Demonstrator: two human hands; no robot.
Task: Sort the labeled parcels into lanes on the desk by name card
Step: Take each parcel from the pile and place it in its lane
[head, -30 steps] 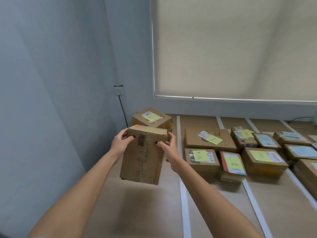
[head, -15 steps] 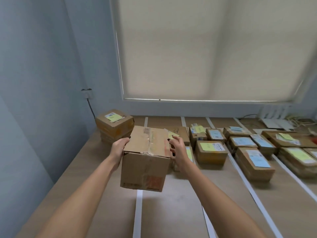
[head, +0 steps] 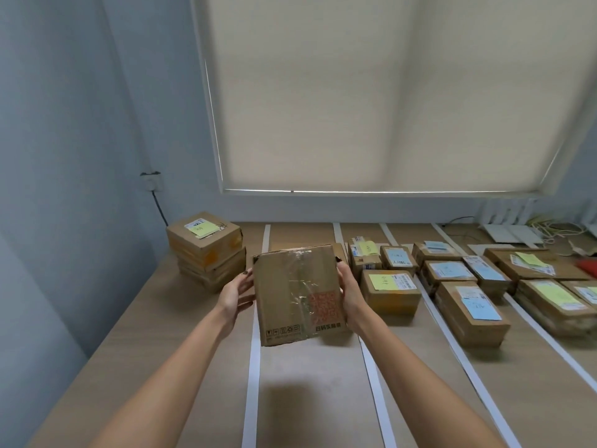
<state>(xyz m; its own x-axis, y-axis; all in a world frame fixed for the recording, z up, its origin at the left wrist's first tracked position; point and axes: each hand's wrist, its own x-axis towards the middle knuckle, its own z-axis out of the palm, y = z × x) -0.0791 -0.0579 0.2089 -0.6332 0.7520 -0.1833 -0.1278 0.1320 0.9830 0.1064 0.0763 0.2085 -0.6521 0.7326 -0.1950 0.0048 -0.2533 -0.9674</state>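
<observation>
Wooden table (head: 181, 321) fills the lower frame, split into lanes by white tape strips (head: 253, 370), under a drawn blind (head: 387, 92) and blue-grey walls. At centre frame, both hands hold one box (head: 298, 294) in the air above the table, tilted so that a broad taped face looks at the camera. The left hand (head: 234, 295) is on the box's left edge, fingers curled round toward the back. The right hand (head: 350, 295) clasps the right edge, thumb side along the front, fingers hidden behind. That face shows clear tape down the middle, an orange printed patch at lower right and small handling symbols at lower left; no note shows on it. The box casts a shadow on the table below, in the second lane from the left.

Left of the hands, near the wall, a stack of boxes (head: 210, 257) stands in the leftmost lane, with a yellow note (head: 201, 226) on top. Right of the hands, just beyond the right wrist, sits a box with a yellow note (head: 389, 291), and behind it another with a yellow note (head: 363, 253). Farther right, lanes hold more boxes bearing blue notes (head: 481, 303) and yellow ones. At the upper right edge, white devices (head: 510, 234) and cables lie by the wall. A wall socket (head: 151, 181) with a dark cord is at mid-left.
</observation>
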